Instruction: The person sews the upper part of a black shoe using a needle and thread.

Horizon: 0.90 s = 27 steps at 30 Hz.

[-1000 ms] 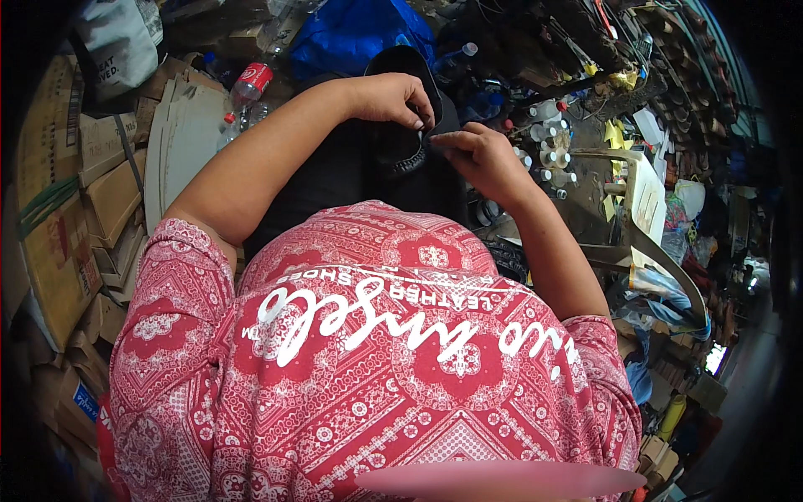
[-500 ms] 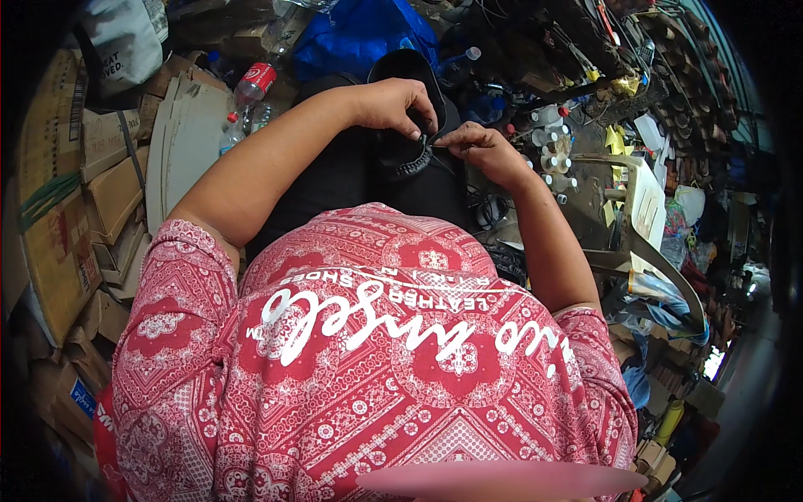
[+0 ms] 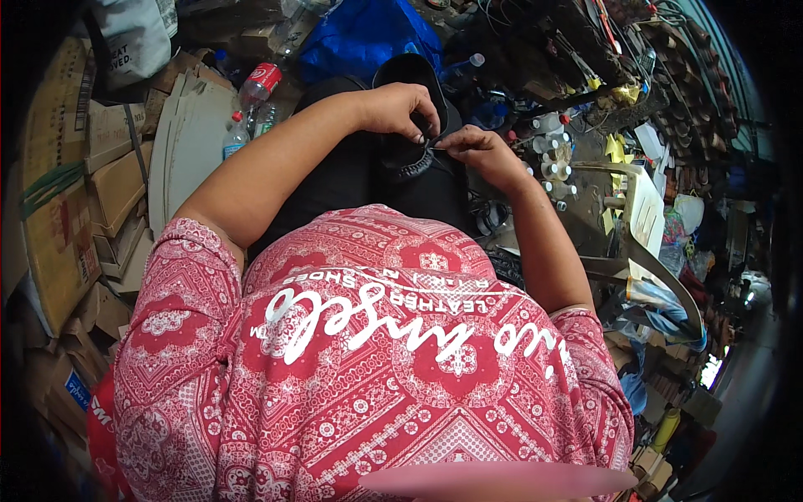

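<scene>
A black shoe (image 3: 416, 79) rests on my lap, its toe pointing away from me. My left hand (image 3: 400, 109) curls over the shoe's opening and grips its edge. My right hand (image 3: 477, 151) pinches something thin and small at that same edge, fingertips touching the left hand's fingers. What it pinches is too small to tell. My red patterned shirt (image 3: 360, 368) fills the lower half of the view and hides my lap below the shoe.
Flattened cardboard boxes (image 3: 79, 184) are stacked at the left. Plastic bottles (image 3: 251, 92) lie beside them. A blue bag (image 3: 360, 42) sits beyond the shoe. Small bottles (image 3: 552, 159) and a pale plastic chair (image 3: 644, 217) crowd the right, with tools and shoes on shelves behind.
My right hand has moved left and closer to my left hand, so the fingertips now meet at the shoe's edge. The shoe has stayed on my lap.
</scene>
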### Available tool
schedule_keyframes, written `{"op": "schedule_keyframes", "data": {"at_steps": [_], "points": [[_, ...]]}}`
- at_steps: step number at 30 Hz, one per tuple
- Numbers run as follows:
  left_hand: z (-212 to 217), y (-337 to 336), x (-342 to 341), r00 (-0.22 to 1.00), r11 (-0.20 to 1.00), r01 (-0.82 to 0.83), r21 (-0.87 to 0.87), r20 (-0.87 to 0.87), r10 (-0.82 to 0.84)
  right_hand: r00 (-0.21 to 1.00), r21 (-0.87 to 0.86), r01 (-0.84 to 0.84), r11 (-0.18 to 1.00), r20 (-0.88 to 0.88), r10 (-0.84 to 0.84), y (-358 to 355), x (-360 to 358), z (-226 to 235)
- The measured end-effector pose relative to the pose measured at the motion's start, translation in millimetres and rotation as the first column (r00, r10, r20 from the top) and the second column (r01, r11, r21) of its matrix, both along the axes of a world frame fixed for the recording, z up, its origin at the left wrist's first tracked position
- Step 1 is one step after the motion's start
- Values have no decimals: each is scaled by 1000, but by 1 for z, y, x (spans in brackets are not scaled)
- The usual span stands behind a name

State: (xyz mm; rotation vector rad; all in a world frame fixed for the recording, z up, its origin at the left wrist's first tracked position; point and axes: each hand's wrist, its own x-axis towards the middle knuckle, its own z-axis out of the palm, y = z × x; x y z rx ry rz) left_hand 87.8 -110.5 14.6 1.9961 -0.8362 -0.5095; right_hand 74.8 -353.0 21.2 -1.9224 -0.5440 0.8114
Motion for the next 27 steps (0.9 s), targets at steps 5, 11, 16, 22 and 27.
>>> {"op": "schedule_keyframes", "data": {"at_steps": [5,11,16,22,27], "points": [[1,5,-9,993,995,-101,-8,66,102,961,23,119,993,249,-121,20,-25,2],[51,125,9,829,868,-497,23,308,467,897,-98,110,989,439,-56,12,-38,19],[84,265,-6,621,632,-769,-94,119,774,876,-142,137,980,480,-53,20,-52,31],[75,246,-43,463,524,-850,64,566,682,824,-247,135,960,566,30,22,-64,26],[39,92,-85,781,841,-540,-22,360,511,678,-313,170,934,725,119,26,-77,22]]}}
